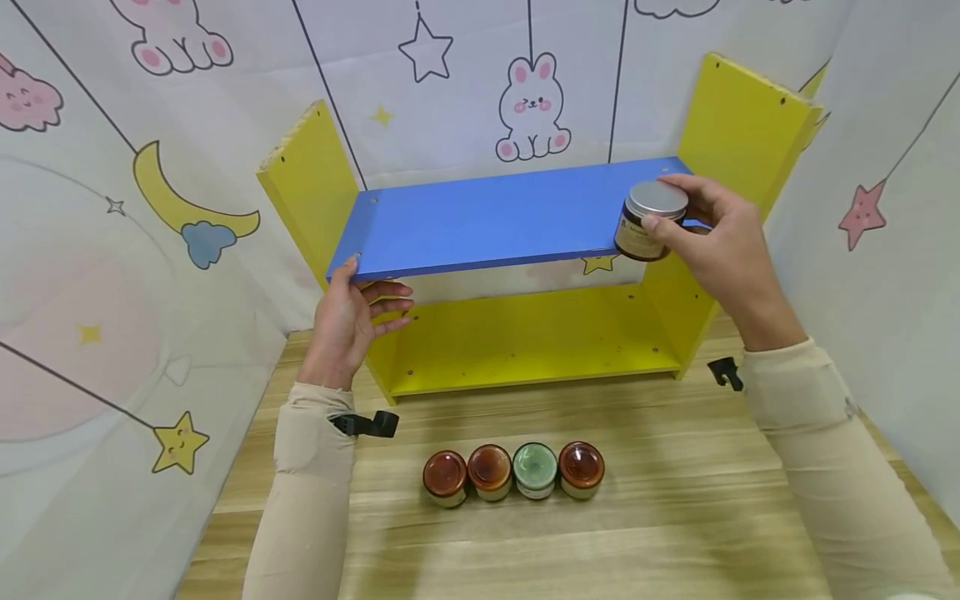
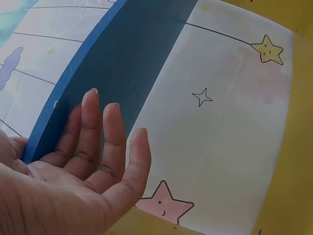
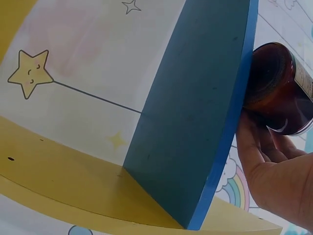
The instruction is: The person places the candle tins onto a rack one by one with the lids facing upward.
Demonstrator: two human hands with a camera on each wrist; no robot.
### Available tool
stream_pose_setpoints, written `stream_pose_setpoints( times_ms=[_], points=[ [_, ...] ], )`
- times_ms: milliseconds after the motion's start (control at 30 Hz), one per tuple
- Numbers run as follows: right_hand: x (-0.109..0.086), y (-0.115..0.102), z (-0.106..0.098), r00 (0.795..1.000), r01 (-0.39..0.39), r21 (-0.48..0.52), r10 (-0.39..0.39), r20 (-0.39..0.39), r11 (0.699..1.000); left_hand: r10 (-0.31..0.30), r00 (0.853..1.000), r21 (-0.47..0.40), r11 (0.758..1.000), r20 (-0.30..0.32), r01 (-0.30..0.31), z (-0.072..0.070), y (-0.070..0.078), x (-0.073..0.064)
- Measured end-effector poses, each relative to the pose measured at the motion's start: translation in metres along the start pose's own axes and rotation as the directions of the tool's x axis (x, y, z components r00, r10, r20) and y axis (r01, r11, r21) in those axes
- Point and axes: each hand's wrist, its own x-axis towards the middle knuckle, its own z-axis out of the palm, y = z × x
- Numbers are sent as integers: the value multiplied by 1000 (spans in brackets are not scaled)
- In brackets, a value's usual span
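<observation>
My right hand (image 1: 723, 237) grips an amber glass jar (image 1: 641, 237) with a silver lid and a pale label, thumb in front. The jar is at the front edge of the blue shelf board (image 1: 495, 221), near its right end; its dark base shows in the right wrist view. I cannot tell whether it touches the board. My left hand (image 1: 345, 321) holds the board's front left corner, thumb on top and the other fingers below. In the left wrist view those fingers (image 2: 114, 137) spread loosely beneath the board.
The blue board spans two yellow side panels (image 1: 742, 125), above a yellow bottom board (image 1: 525, 337). On the wooden table (image 1: 645, 533) in front, several jars stand in a row: a green-topped jar (image 1: 535, 468) among reddish-brown ones (image 1: 446, 475). Printed cloth (image 1: 465, 108) hangs behind and at the sides.
</observation>
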Motion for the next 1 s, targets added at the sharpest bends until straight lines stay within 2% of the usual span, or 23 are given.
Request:
stream_pose_setpoints(
  times_ms=[433,633,833,1000],
  points=[
    [7,2,-4,997,-45,-58,48,55,997,0,1000,-3,1000,6,0,0,0,-1],
    [13,-7,-7,992,-65,-187,84,95,980,-1,1000,-3,1000,6,1,-1,-1,0],
    [25,-27,-16,965,-119,-339,189,183,933,-2,1000,1,1000,10,2,-1,-2,0],
    [37,-37,-23,941,-97,-394,214,264,914,-5,1000,7,1000,7,5,0,-1,-1]
  ],
)
